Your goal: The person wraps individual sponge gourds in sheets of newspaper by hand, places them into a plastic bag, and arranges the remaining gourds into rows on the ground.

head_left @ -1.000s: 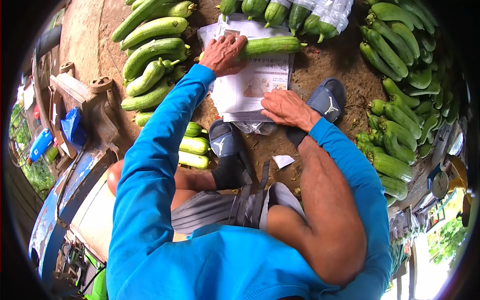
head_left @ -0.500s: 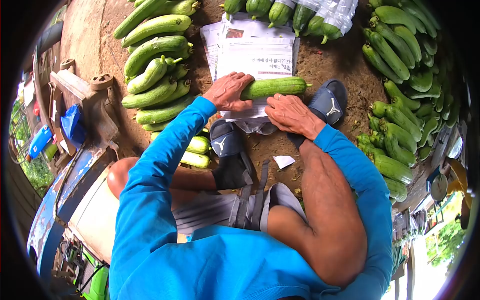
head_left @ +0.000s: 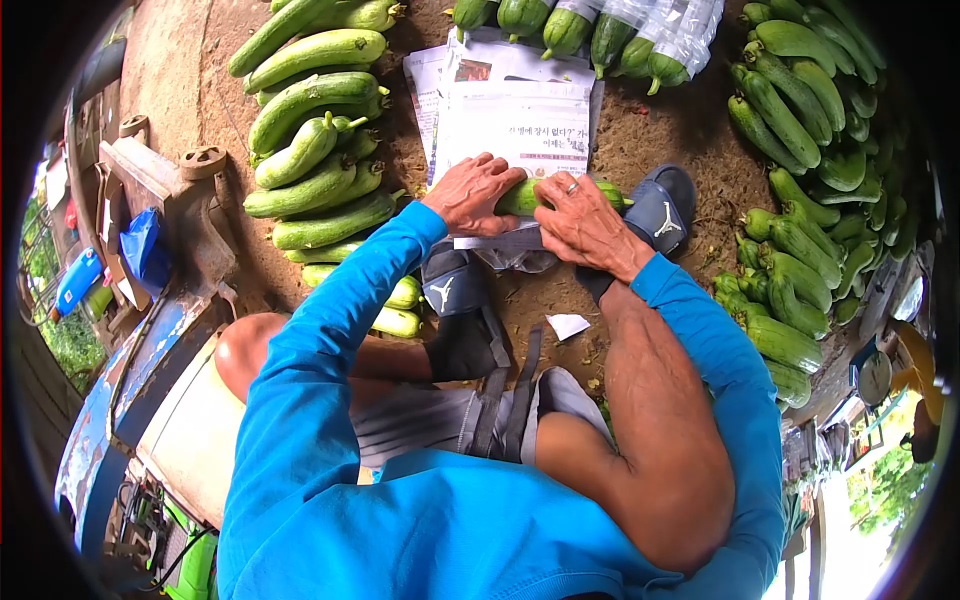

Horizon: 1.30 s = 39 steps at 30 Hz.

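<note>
A long green gourd (head_left: pixel 518 198), like a luffa, lies crosswise over the near part of a stack of printed newspaper sheets (head_left: pixel 480 125). My left hand (head_left: pixel 478 195) grips its left end, fingers on the far side and thumb on the near side. Curled over its middle and right part is my right hand (head_left: pixel 590 222), with a ring on one finger; the stem end pokes out past it. Beneath the hands, the paper's near edge is partly hidden. Some clear plastic (head_left: pixel 520 259) lies just below that edge.
Piled gourds (head_left: pixel 318 185) lie to the left, and a larger heap (head_left: pixel 790 255) is on the right. Several gourds (head_left: pixel 568 28), some wrapped in plastic, are at the top. My sandalled feet (head_left: pixel 660 212) flank the paper. A white scrap (head_left: pixel 568 325) lies on the dirt.
My right hand has moved from the gourd's near side up over its top and now covers much of it. My left hand has shifted slightly right and down.
</note>
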Motion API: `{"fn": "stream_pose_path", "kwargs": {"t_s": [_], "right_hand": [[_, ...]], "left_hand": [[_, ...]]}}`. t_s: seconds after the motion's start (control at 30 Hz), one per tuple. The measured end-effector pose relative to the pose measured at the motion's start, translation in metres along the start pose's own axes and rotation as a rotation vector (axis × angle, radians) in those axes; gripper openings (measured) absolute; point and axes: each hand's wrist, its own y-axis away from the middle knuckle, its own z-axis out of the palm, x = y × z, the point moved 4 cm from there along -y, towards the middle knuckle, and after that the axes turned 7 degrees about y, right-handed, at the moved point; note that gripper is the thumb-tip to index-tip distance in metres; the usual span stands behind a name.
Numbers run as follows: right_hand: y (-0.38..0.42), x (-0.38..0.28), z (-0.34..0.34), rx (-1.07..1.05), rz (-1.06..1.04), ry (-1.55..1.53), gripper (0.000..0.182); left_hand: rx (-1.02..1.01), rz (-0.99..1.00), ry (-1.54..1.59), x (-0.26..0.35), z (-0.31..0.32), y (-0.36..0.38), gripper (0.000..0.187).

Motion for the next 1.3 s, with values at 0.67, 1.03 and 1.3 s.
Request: {"fn": "stream_pose_path", "kwargs": {"t_s": [0.67,1.03,1.3], "right_hand": [[-0.029,0.073,0.016,0.097,0.346,-0.468,0.02],[-0.015,0.012,-0.024,0.275,0.315,-0.117,0.043],[-0.043,0.039,-0.013,0.17,0.21,0.223,0.077]], "left_hand": [[0.522,-0.229,-0.151,0.049,0.036,0.022,0.067],[0.563,-0.389,-0.196,0.002,-0.01,-0.046,0.034],[1.096,-0.063,0.059,-0.017,-0.076,-0.062,0.013]]}}
